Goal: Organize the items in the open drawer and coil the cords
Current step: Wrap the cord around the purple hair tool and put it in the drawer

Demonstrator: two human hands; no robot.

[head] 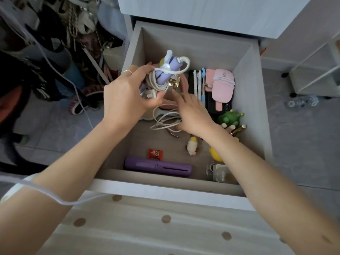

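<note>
Your left hand (pixel 127 94) grips the cord-wrapped bundle (pixel 163 74) above the drawer's (pixel 253 100) back left. Right hand (pixel 191 111) lies flat, fingers straight, over the loose cord (pixel 163 122) mid-drawer. Cord likely light, limp, springy: pinch one end, then loop.

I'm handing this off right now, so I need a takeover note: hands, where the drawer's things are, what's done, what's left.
Left hand grips the lavender device with a white cord wound round it, held over the drawer's back left. Right hand is open, at the loose cord on the drawer floor.
Done: one cord wound; pens and pink case sit side by side at back right.
Left: coil the loose cord, set the lavender device down, tidy the purple case, candy and green toy.
</note>
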